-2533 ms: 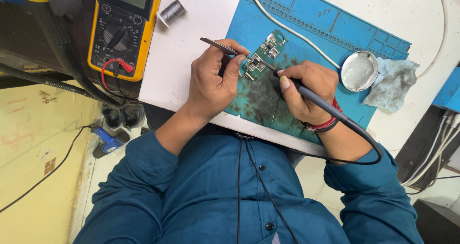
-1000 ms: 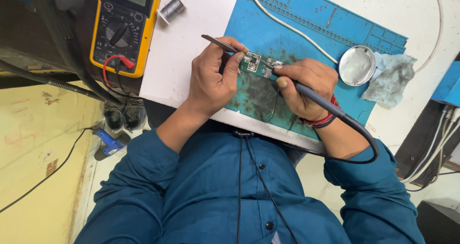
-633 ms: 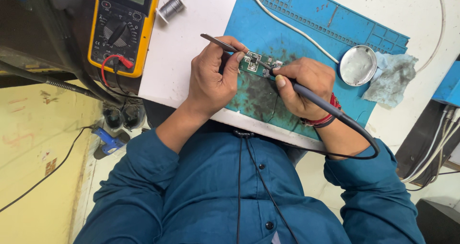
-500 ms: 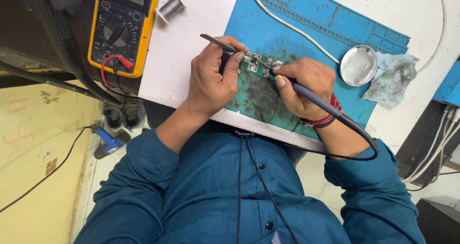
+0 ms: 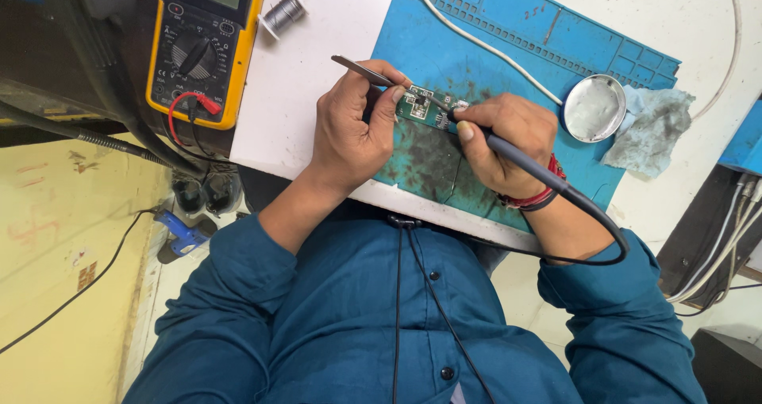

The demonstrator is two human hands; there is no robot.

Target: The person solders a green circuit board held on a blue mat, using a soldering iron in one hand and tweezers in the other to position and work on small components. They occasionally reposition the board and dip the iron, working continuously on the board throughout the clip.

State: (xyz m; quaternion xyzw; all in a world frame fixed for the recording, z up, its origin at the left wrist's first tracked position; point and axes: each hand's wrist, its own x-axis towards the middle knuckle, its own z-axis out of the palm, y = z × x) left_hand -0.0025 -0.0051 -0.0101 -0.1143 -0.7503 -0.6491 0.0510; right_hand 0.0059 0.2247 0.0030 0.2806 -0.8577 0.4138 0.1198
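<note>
A small green circuit board (image 5: 425, 106) lies on a blue work mat (image 5: 508, 31), which is stained dark near its front edge. My left hand (image 5: 349, 130) grips thin metal tweezers (image 5: 361, 69) and its fingertips rest on the board's left end. My right hand (image 5: 504, 142) holds a soldering iron (image 5: 524, 162) like a pen, with the tip down at the board's right end. The iron's black cable (image 5: 603, 245) loops back past my right wrist, which wears red and black bands.
A yellow multimeter (image 5: 202, 43) with red and black leads sits at the far left, a solder spool (image 5: 284, 11) beside it. A round metal tin (image 5: 595, 106) and a dirty grey cloth (image 5: 651, 126) lie on the right. A white cable (image 5: 476, 43) crosses the mat.
The board has been brought closer between my hands. My right hand has shifted left, so the iron tip now sits on the board's right end. My left hand has barely moved.
</note>
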